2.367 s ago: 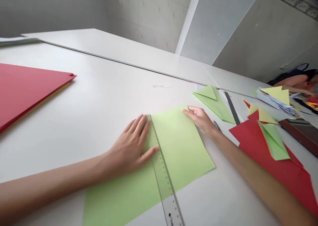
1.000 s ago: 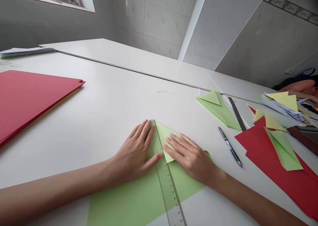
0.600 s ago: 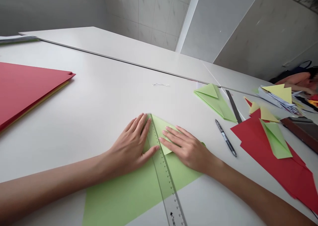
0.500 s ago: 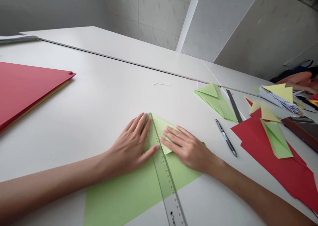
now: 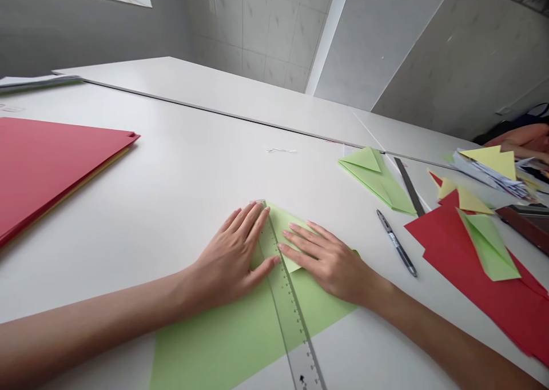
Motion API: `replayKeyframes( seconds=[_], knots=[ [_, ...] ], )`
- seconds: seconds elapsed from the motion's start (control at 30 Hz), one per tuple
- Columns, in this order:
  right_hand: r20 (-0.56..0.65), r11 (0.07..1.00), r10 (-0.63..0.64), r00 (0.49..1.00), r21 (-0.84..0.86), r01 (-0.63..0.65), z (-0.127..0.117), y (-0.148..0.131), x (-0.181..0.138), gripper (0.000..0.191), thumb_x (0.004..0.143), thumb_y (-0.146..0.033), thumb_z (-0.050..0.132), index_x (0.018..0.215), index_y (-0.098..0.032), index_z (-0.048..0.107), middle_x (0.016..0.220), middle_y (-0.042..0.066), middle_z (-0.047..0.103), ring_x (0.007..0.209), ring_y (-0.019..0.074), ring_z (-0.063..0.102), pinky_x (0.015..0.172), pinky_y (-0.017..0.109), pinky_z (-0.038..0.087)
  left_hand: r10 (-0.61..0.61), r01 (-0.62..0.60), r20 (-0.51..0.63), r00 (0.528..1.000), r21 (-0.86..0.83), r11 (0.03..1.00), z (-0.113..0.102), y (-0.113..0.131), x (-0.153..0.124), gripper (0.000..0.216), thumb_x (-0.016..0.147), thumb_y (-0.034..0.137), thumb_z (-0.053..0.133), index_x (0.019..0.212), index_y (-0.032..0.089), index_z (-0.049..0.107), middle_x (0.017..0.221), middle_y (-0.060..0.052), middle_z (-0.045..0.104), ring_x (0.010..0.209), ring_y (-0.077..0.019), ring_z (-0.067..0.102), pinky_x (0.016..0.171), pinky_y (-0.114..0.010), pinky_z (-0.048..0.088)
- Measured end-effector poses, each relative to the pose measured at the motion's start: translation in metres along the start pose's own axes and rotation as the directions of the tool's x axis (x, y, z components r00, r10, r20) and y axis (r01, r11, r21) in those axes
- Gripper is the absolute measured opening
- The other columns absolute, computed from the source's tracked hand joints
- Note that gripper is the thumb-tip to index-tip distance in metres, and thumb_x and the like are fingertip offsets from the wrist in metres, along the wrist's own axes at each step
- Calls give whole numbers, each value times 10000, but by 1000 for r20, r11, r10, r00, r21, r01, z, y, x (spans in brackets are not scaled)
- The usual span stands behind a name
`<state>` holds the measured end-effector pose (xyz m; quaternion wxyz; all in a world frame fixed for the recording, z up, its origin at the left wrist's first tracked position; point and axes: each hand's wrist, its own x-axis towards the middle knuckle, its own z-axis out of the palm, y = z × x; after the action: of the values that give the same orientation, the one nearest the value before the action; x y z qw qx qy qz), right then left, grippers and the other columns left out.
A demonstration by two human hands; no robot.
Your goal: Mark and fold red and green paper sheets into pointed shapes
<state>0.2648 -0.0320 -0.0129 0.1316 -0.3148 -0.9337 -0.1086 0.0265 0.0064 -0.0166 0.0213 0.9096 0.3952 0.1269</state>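
Note:
A light green sheet of paper [image 5: 223,335] lies on the white table, with a folded-over flap [image 5: 278,215] near its far corner. Across it runs a clear plastic ruler [image 5: 288,307], pointing away from me. My left hand [image 5: 235,253] lies over the ruler's far end and the paper, fingers stretched forward and thumb out to the side. On the flap, right of the ruler, my right hand [image 5: 326,261] rests flat with its fingers apart. The fingertips of my right hand are close to the ruler's marked edge. Both palms hide part of the paper.
Red sheets [image 5: 55,167] are stacked at left. On the right lie a pen [image 5: 397,242], folded green paper [image 5: 377,178], a dark ruler [image 5: 409,185], red paper [image 5: 476,275] and a small green folded piece [image 5: 493,250]. A person's arm [image 5: 523,138] shows at far right.
The whole view has shifted slightly, so everything sits a little lower and further right. Both hands keep nearly the same place on the paper and ruler.

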Motion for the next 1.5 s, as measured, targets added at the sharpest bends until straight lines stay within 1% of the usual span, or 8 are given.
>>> replayKeyframes(
  seconds=[0.13, 0.3, 0.5, 0.63, 0.83, 0.97, 1.27, 1.5],
  knots=[
    [-15, 1000, -1, 1000, -2, 1, 2, 0, 0, 426, 931, -32, 442, 1334, -114, 550, 1372, 127, 571, 1391, 258, 382, 1119, 499, 399, 24, -24, -14, 1000, -26, 999, -1, 0, -1, 735, 939, 590, 369, 1512, 147, 242, 1572, -147, 244, 1460, -317, 198, 1179, -513, 250],
    [-13, 1000, 12, 1000, -2, -12, 4, -1, 0, 427, 939, -48, 437, 1347, -126, 539, 1395, 116, 551, 1397, 250, 373, 1122, 492, 396, 47, -48, -31, 998, -43, 998, -2, -1, -2, 620, 940, 564, 411, 1472, 249, 362, 1591, -112, 203, 1448, -349, 224, 1160, -544, 274],
    [15, 1000, 0, 1000, 10, 0, 0, 2, 0, 410, 964, -65, 404, 1347, -125, 539, 1393, 123, 549, 1386, 252, 391, 1120, 490, 399, 44, -44, 22, 999, 1, 999, -3, 0, 0, 639, 947, 582, 357, 1475, 220, 365, 1583, -151, 207, 1454, -348, 204, 1154, -550, 269],
    [23, 1000, 1, 1000, 7, -1, -6, 3, -1, 382, 972, -79, 416, 1323, -118, 561, 1378, 133, 560, 1384, 254, 392, 1119, 492, 401, 48, -48, 6, 999, -20, 999, -1, 0, 3, 629, 946, 582, 355, 1466, 230, 379, 1582, -127, 224, 1451, -346, 216, 1164, -550, 244],
    [-79, 998, -50, 996, -27, 48, -12, 0, -7, 265, 944, -67, 504, 1138, -112, 679, 1198, 105, 691, 1267, 251, 540, 1056, 458, 490, 69, -69, 2, 998, -9, 998, 0, 0, 5, 644, 953, 591, 312, 1475, 219, 366, 1577, -142, 215, 1451, -343, 209, 1169, -531, 233],
    [-106, 998, -64, 992, -32, 61, -14, -4, -10, 252, 926, -37, 522, 1119, -76, 681, 1165, 112, 705, 1187, 255, 609, 1030, 448, 519, 72, -72, 13, 997, 6, 997, -1, 1, 5, 651, 958, 585, 288, 1479, 201, 361, 1564, -165, 218, 1451, -346, 204, 1170, -519, 227],
    [-110, 998, -57, 992, -22, 55, -11, -2, -13, 266, 933, -45, 525, 1151, -99, 669, 1201, 98, 688, 1212, 237, 590, 1043, 421, 514, 74, -74, 30, 997, 14, 997, 0, 1, 7, 650, 962, 583, 256, 1483, 204, 345, 1572, -149, 191, 1453, -344, 188, 1170, -519, 213],
    [-117, 998, -57, 992, -1, 57, -13, -2, -13, 262, 923, -43, 549, 1145, -96, 677, 1188, 118, 693, 1212, 245, 589, 1041, 419, 514, 92, -92, 0, 996, -29, 995, 0, 0, 6, 625, 966, 563, 298, 1485, 217, 335, 1583, -123, 183, 1452, -352, 188, 1172, -533, 203]
  ],
)
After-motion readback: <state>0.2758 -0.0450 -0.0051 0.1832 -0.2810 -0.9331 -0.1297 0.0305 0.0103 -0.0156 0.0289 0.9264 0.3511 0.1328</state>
